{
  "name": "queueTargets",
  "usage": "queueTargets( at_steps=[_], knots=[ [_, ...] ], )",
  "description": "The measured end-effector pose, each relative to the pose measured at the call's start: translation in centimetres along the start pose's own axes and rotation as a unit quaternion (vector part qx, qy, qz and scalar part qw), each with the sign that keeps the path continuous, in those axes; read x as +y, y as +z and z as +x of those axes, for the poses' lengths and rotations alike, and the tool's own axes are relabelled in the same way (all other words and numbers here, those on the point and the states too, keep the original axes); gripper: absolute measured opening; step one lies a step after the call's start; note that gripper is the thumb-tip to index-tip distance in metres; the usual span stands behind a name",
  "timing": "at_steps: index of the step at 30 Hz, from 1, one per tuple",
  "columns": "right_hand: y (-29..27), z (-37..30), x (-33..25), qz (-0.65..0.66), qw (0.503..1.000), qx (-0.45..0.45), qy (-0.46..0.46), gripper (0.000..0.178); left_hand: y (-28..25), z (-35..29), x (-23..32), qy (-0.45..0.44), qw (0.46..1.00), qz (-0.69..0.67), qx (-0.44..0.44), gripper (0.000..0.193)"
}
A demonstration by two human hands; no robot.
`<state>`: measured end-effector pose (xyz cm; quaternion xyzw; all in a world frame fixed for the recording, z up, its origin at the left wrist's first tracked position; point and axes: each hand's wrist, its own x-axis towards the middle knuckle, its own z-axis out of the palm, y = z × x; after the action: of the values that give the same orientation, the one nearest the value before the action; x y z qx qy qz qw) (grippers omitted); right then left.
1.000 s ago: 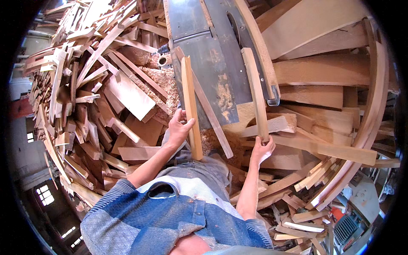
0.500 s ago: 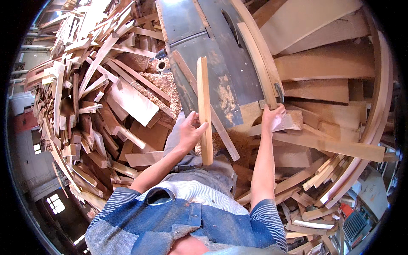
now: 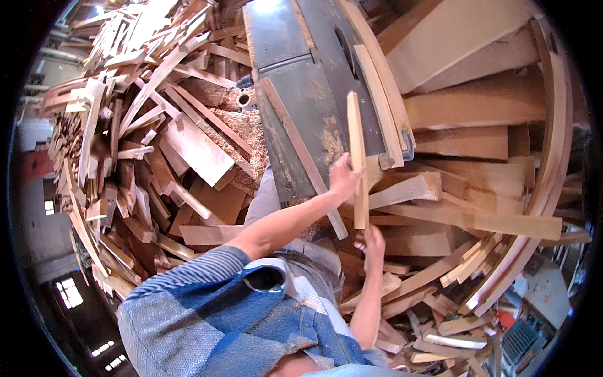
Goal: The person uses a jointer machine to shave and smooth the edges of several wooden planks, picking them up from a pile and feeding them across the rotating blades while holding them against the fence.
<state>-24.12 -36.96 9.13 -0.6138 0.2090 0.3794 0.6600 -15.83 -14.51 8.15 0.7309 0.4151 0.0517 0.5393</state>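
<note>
My left hand point(image 3: 345, 180) is closed around a pale wooden strip point(image 3: 357, 147), held over the right front part of a grey metal machine table point(image 3: 276, 119). Just below the strip's near end is my right hand point(image 3: 372, 244), its fingers loosely curled and apart; I see nothing in them. Along the table's right edge lies another light strip point(image 3: 379, 103), beside a long wooden rail point(image 3: 394, 103). A darker, narrow strip point(image 3: 301, 151) lies slanted across the table and sticks out past its front edge.
A large heap of wood offcuts point(image 3: 144, 157) rises on the left, with wood shavings point(image 3: 242, 135) beside the table. To the right are stacked wide boards point(image 3: 483, 100) and a long curved timber point(image 3: 553, 125). A green-grey machine point(image 3: 524, 339) stands at the lower right.
My left hand has carried its strip right and slightly farther away. My right hand has let go of the strip end by the rail and come down near the held strip's near end.
</note>
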Motion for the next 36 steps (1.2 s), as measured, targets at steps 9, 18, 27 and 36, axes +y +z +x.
queueTargets(
  at_steps=[9,18,27,36],
  knots=[
    [-0.9,3.5,-0.2,0.136,0.979,0.145,-0.036,0.030,5.2,1.1,2.2,0.036,0.999,0.023,-0.015,0.047],
    [-2.3,9.4,-2.1,0.092,0.983,0.138,-0.083,0.026,6.9,6.9,0.2,0.119,0.991,-0.063,0.016,0.047],
    [-2.3,11.1,-4.7,0.062,0.992,0.106,-0.041,0.027,7.4,10.9,0.9,0.131,0.988,-0.083,0.005,0.036],
    [-0.4,13.5,-5.4,-0.204,0.957,0.153,-0.135,0.036,6.6,13.3,2.6,0.151,0.985,-0.073,0.032,0.026]
  ],
)
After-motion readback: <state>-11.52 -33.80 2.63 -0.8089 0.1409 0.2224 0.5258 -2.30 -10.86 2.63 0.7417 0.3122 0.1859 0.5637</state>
